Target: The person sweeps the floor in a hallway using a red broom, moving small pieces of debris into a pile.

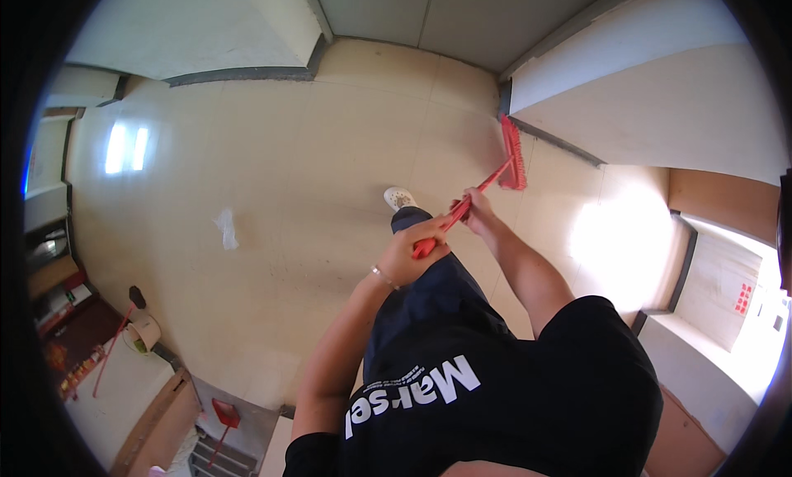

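Both my hands grip the red handle of a broom. My left hand is wrapped around the top end of the handle, with a light bracelet on that wrist. Farther down the shaft, my right hand closes around it. The broom's red head lies on the tiled floor, bristles facing right, beside the dark baseboard of the right-hand wall. A white clog on one foot shows just left of the handle.
A crumpled translucent plastic piece lies on the floor at left, with dark specks nearby. By the left wall stand a white bucket and a long-handled brush. A red dustpan is at lower left. Grey doors close off the far end.
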Demonstrator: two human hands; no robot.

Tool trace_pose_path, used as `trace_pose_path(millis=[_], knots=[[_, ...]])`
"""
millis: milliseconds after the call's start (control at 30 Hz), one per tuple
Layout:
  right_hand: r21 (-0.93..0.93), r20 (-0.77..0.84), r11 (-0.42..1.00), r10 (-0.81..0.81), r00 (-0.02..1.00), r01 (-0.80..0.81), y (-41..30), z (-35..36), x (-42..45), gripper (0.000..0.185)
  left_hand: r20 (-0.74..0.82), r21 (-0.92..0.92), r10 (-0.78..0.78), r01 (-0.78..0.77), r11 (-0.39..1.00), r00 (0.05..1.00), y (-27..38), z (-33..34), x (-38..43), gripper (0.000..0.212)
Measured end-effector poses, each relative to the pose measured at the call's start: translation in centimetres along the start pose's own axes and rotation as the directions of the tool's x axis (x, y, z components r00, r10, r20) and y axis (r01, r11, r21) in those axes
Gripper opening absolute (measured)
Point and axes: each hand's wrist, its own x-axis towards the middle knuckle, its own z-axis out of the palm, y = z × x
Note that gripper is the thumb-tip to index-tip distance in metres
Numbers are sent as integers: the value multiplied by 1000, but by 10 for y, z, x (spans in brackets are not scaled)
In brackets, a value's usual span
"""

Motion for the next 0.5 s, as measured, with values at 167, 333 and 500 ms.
trace_pose_path(millis=[167, 333, 500], knots=[[-73, -12, 981, 179, 984, -179, -11, 76, 0, 11, -64, -39, -188, 186, 982, 980, -16, -47, 23, 13], [-395, 213, 902, 275, 937, -175, 64, 191, -17, 26, -266, 202, -321, 378, 903, 909, 71, -125, -23, 8], [-285, 370, 841, 539, 757, -460, 37, 280, -103, 9, -521, 130, -219, 330, 935, 825, 139, -159, -45, 5]])
